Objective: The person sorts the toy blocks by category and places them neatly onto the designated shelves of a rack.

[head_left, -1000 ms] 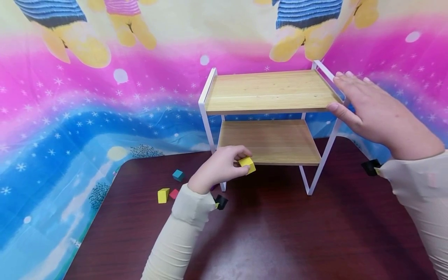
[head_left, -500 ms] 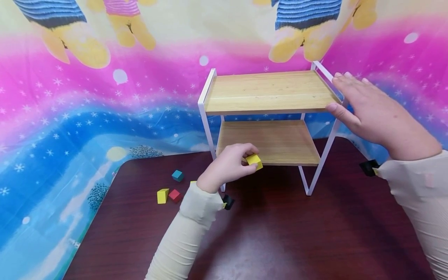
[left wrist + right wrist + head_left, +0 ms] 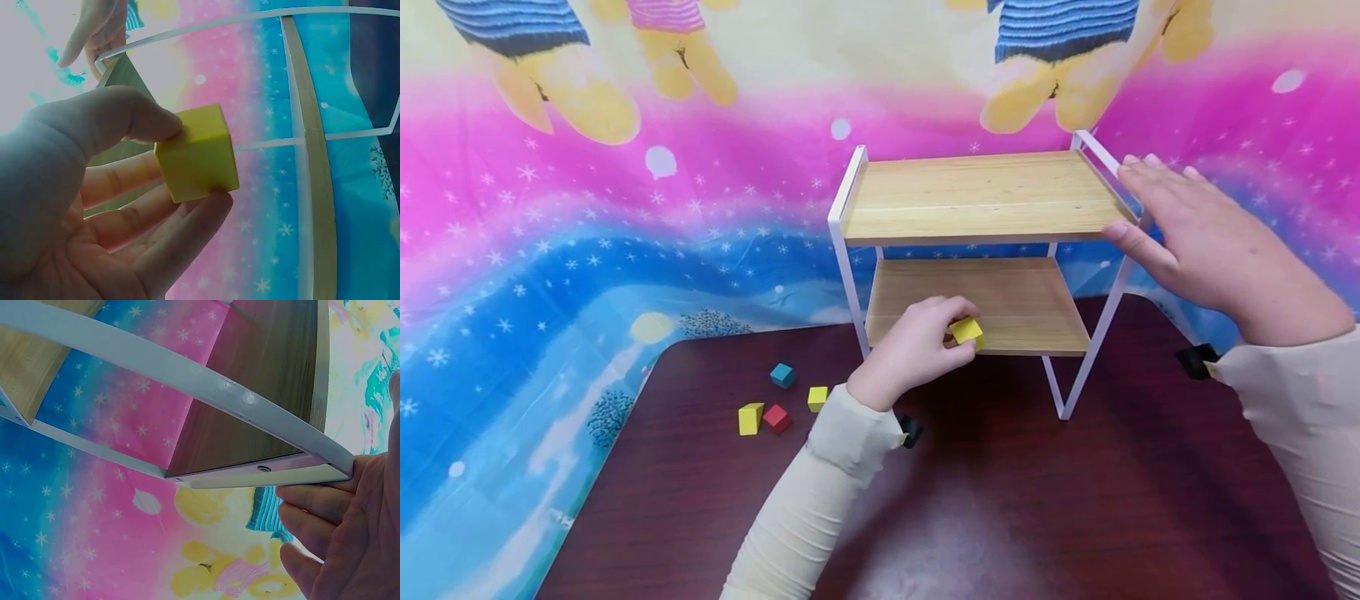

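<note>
My left hand point(image 3: 921, 350) pinches a yellow cube block point(image 3: 967, 332) between thumb and fingers, in front of the lower shelf board point(image 3: 970, 287). The left wrist view shows the thumb pressing one side of the yellow cube block point(image 3: 197, 156) and fingertips on the others. My right hand point(image 3: 1202, 237) rests against the top right corner of the two-tier shelf rack point(image 3: 985, 196), its fingers fairly straight. In the right wrist view, the fingers of the right hand point(image 3: 350, 519) lie along the outside of the white metal frame point(image 3: 337, 459), with the thumb spread away.
Left of the rack on the dark red table point(image 3: 1037, 517) lie a teal block point(image 3: 782, 376), a red block point(image 3: 777, 419), a yellow wedge-like block point(image 3: 750, 419) and another yellow block point(image 3: 817, 399). A patterned cloth backdrop point(image 3: 737, 192) hangs behind.
My left hand has moved right and slightly up with the yellow cube block, uncovering the red block and another yellow block on the table. The right hand stays at the rack's corner.
</note>
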Demonstrator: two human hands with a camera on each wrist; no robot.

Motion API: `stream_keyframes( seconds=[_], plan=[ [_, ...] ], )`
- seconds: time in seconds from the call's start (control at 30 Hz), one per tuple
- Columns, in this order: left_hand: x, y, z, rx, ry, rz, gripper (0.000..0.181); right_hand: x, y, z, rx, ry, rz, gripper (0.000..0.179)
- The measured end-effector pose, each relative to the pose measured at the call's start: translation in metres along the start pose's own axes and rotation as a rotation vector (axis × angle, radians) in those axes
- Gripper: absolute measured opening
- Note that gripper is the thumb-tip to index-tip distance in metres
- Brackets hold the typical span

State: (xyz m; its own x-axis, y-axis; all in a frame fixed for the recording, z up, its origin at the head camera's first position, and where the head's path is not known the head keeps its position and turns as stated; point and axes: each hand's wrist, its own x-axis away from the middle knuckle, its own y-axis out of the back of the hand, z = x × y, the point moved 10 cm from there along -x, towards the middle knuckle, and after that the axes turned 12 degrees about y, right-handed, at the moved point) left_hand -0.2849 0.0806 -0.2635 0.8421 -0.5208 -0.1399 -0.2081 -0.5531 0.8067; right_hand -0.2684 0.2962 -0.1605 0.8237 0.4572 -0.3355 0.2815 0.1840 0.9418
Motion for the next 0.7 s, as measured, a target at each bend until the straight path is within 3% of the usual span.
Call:
stream_keyframes(
  seconds=[0.2,0.7],
  plan=[
    [-0.004,-0.002,-0.009,-0.046,-0.027,-0.029,0.038,-0.001,0.000,0.001,0.021,0.011,-0.001,0.075],
    [-0.012,-0.021,-0.024,-0.141,-0.095,0.008,0.038,-0.001,0.000,0.000,0.029,0.013,0.002,0.076]
  ],
)
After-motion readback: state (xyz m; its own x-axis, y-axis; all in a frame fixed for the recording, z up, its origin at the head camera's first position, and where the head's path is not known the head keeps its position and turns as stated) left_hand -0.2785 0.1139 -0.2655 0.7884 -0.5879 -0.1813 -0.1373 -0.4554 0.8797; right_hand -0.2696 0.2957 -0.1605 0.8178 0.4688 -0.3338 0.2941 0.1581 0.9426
